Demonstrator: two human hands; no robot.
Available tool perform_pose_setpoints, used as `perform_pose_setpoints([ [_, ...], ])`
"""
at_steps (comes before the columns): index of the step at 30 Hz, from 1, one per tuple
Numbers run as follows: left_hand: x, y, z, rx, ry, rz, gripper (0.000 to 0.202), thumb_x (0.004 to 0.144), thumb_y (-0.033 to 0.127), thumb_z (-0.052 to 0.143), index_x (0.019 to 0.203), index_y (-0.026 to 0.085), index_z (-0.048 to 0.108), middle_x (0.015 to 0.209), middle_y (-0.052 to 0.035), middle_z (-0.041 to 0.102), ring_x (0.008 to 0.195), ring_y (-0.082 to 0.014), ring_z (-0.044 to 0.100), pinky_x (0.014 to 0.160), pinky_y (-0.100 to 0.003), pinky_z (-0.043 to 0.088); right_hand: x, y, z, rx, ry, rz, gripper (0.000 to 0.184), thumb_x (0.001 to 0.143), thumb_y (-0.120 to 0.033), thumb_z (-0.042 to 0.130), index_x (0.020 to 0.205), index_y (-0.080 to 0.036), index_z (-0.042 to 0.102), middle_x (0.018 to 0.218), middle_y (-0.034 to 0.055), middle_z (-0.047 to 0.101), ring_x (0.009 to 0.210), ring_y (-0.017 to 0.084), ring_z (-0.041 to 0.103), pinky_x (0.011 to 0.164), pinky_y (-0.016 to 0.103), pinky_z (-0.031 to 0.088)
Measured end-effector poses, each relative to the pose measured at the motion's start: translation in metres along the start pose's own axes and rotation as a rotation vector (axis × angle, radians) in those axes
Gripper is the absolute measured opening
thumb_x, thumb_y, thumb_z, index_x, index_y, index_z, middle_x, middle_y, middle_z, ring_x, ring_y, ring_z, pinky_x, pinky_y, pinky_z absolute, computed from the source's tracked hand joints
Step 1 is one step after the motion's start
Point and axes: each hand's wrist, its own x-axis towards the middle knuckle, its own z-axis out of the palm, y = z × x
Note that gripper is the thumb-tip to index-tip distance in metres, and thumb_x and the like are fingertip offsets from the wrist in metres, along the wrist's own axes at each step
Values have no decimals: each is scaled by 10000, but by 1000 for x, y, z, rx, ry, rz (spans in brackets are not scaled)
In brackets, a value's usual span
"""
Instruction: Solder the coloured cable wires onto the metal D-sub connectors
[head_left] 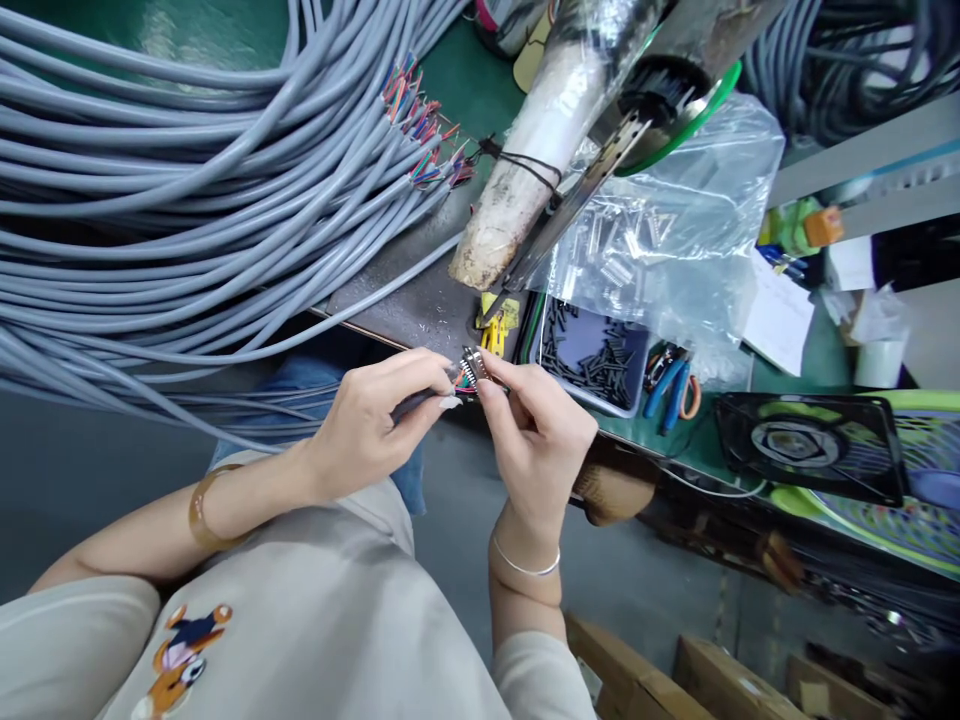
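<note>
Between thumb and fingers, my left hand (371,415) pinches the end of a grey cable (411,404). Short coloured wires (463,383) come out of the cable beside the fingertips. My right hand (544,425) is closed on a small metal multi-pin connector (472,366), its row of pins facing the wires. Wires and pins meet or nearly meet; fingers partly hide the joints, so I cannot tell which are attached. Both hands are just off the bench edge, near a yellow tool (495,325).
Many grey cables (225,150) with stripped ends lie at left. A white-wrapped tube (517,190) leans over the bench. A purple bin (577,345) holds small black pieces. Nearby are a clear bag (675,230), blue-handled pliers (675,390), orange-handled cutters (691,398) and a black fan (810,445).
</note>
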Motion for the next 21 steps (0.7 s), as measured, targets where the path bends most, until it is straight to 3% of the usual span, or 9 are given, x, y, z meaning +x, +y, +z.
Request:
perform_pose_setpoints([
  [3,4,-1,3,-51,14,-74,78,890,100,676,838,158,673,869,-38,772,725,-111,664,589,-200,451,-4,1,-3,-100,92,-123,268,961,-192,666,1212,-262,729,772,-24,707,576,84,557,570,221,447],
  [7,9,-1,3,-93,-3,-135,87,866,103,688,787,139,684,827,-42,775,665,-96,636,550,-192,424,-6,4,-5,-207,3,-287,192,934,-174,701,1117,-227,724,646,-63,632,506,72,506,534,221,395],
  [10,12,-2,2,-95,12,-177,99,871,127,680,775,142,665,813,-36,758,647,-89,615,549,-188,429,-7,7,-3,-248,25,-285,89,926,-146,693,991,-207,700,645,-64,647,483,63,506,524,225,389],
  [13,15,-3,2,-139,43,-274,120,868,180,688,765,150,634,797,-26,728,610,-78,584,535,-181,435,-10,8,0,-128,132,-205,37,933,-190,682,925,-224,697,586,-81,581,438,62,464,465,224,366],
  [16,19,-4,-1,-189,36,-353,141,843,219,711,760,156,616,791,-21,708,598,-70,565,522,-172,426,-14,8,3,109,386,-154,159,987,-275,597,1097,-242,706,591,-78,532,399,78,444,387,236,333],
  [19,23,-5,-3,-230,25,-402,154,828,235,718,754,161,606,770,-13,685,591,-64,547,514,-165,414,-13,9,8,193,644,-137,287,991,-190,581,1257,-285,631,776,-43,678,511,100,632,375,213,396],
  [21,25,-5,-4,-253,24,-428,154,818,236,720,754,163,602,762,-11,675,585,-61,542,512,-162,415,-11,10,12,172,605,-95,299,984,-138,588,1243,-285,618,943,-17,757,686,138,758,477,228,550],
])
